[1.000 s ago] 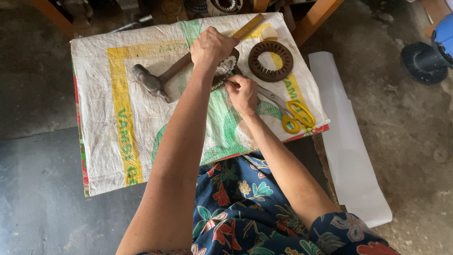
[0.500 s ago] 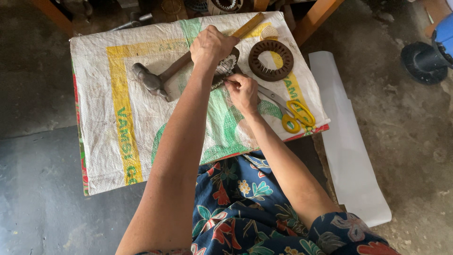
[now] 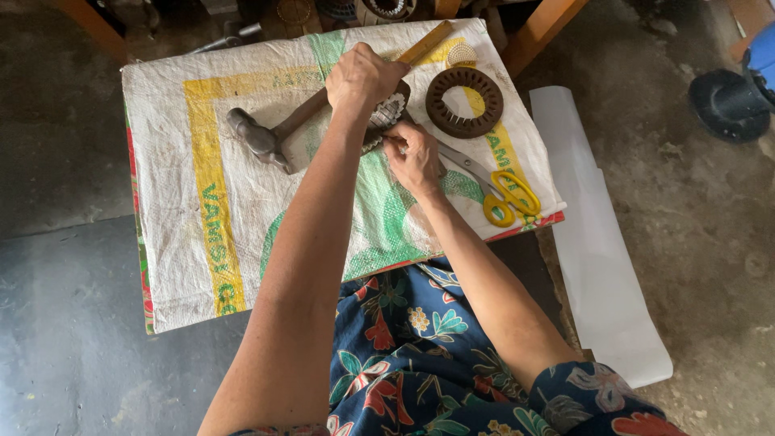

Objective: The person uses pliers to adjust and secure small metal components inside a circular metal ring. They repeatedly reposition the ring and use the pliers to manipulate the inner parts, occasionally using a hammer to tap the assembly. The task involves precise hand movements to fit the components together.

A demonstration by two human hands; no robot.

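Two bare forearms are seen reaching away from a lap covered in dark blue floral cloth (image 3: 420, 355), over a low table spread with a white woven sack (image 3: 202, 266) printed with yellow and green bands. Grey concrete floor (image 3: 64, 323) is seen to the left, rougher and dustier ground to the right, where a long white sheet (image 3: 605, 266) is laid just beside the table.

On the sack, right of the arms, scissors with yellow handles (image 3: 504, 194) are laid with the blades pointing toward the hands. The right hand (image 3: 416, 157) is set near the middle of the sack, its fingers pinched closed against the near edge of a toothed ring piece (image 3: 389, 111); what exactly is pinched cannot be told, since it is hidden by the fingers. The left hand (image 3: 363, 79) is curled shut over the far side of the same piece, pressing it down onto the sack, so that most of it is covered.

Left of the hands a hammer (image 3: 262, 139) is laid, its metal head to the left and its wooden handle running under the left hand. Farther right a dark brown ring (image 3: 464, 102) with notched inner edge lies flat, well apart from the scissors. Beyond it a small pale ribbed disc (image 3: 461, 55) and a yellow wooden ruler (image 3: 426, 42) are placed at the far edge. Wooden legs (image 3: 545, 28) and dim metal parts are seen past the table, and a dark round object (image 3: 731, 105) at the far right.
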